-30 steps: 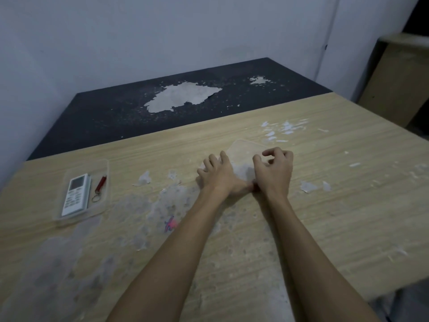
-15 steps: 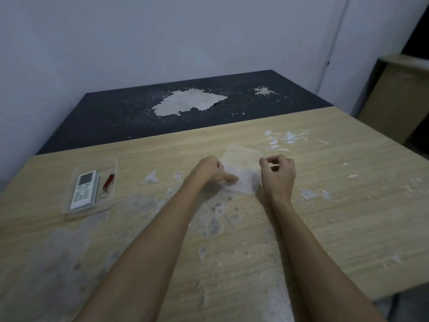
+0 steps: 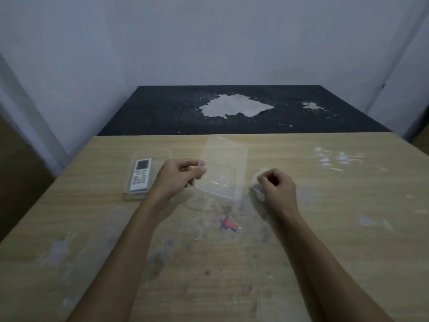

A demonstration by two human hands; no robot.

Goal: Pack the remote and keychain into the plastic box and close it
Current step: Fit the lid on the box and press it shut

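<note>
Left hand [image 3: 180,175] at frame centre, fingers pinched on clear lid [image 3: 222,169], lifted and tilted. Right hand [image 3: 277,184] loosely curled, holding nothing. Remote [image 3: 141,175] inside plastic box [image 3: 162,154], centre left.

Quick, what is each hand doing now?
Left hand: grip closed on the clear plastic lid, lifted and tilted.
Right hand: curled shut, holding nothing visible.

Both forearms stretched forward, bare.
Left hand [image 3: 178,175] at 10 o'clock, thumb and fingertips [image 3: 201,170] pinched in a grip; right hand [image 3: 277,185] at 2 o'clock, curled into a loose fist.
</note>
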